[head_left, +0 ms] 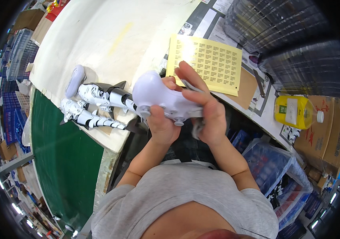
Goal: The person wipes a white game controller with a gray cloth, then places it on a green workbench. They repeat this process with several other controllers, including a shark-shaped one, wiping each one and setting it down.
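Note:
A white game-style remote controller (167,95) with small sticks and buttons is held up in front of my body. My left hand (162,125) grips it, with the thumb across its near face. Against its right end is my right hand (210,110), fingers partly spread, with a thin greyish piece that looks like cloth (198,128) caught among them; blur hides its exact shape. To the left on the table lie two white-and-black jointed toy robot animals (104,95) (90,116). A second white controller (75,80) rests just beyond them.
A yellow sheet of printed stickers (205,62) lies on a cardboard piece (247,89) beyond my hands. Right of it stand a bottle of yellow liquid (292,112), a carton (322,134) and plastic-wrapped stacks (277,27). The white tabletop (89,38) borders a green surface (65,149).

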Demonstrator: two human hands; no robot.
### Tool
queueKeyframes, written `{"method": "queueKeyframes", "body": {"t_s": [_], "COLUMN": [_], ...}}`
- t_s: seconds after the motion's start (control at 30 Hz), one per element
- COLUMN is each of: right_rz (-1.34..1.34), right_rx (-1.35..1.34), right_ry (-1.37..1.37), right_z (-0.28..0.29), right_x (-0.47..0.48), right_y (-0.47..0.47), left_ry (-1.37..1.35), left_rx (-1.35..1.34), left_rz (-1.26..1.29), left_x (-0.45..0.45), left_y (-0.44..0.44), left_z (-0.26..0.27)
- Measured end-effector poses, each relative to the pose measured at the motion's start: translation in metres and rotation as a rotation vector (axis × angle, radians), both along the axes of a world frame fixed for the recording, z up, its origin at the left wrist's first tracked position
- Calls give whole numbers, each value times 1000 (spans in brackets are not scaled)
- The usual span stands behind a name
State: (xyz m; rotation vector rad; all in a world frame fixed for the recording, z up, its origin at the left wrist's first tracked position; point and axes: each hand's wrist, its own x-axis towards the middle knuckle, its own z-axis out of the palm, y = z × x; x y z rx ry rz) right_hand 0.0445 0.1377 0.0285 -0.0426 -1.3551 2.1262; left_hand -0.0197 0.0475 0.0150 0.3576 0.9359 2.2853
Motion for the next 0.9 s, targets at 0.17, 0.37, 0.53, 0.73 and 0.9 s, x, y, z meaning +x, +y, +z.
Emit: {"method": "queueKeyframes", "body": {"t_s": [0.17,0.37,0.53,0.73,0.9], "right_rz": [-115,-317,-307,89,65], "right_rx": [78,-95,-148,581,315], "right_ry": [-55,-344,-164,-165,-342], "right_z": [0,-3,11,30,19], "right_x": [-7,-13,-14,-26,-20], "right_y": [-14,-4,34,38,28], "left_ry": [-56,-101,-136,-233,-68], "left_rx": [17,-35,-58,-99,-159], "left_rz": [114,43,-125,-308,-313], "left_x": [9,4,0,-6,-11], "left_y": [1,-5,-11,-16,-10], "left_z": [-4,-16,-1,23,15]}}
